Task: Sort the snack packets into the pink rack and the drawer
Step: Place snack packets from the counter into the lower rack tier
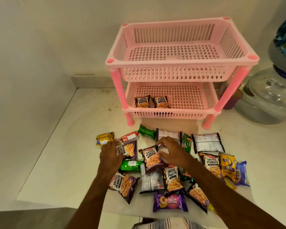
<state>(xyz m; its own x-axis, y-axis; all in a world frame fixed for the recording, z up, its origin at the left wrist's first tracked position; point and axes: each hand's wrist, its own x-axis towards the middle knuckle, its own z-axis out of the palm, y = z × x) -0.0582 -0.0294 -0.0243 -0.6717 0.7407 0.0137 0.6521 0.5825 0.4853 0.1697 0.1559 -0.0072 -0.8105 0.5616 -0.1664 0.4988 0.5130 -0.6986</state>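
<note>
The pink rack (180,62) stands at the back of the white counter. Its top tier holds nothing, and two salted peanuts packets (151,101) lie side by side in the lower tier (188,111). Several snack packets are spread in front of it: salted peanuts, green packets (146,131), a purple biscuit pack (169,201), yellow packs (105,138) and silver-backed packets (208,142). My left hand (111,157) is closed on the left edge of one salted peanuts packet (129,150). My right hand (171,152) hovers with fingers apart, its thumb touching another peanuts packet (151,160). No drawer is in view.
A large clear water jar (269,98) with a dark patterned object on top stands at the right. A purple container (232,100) sits behind the rack's right leg. A wall closes the left side. The counter's front edge (56,204) runs just below the packets.
</note>
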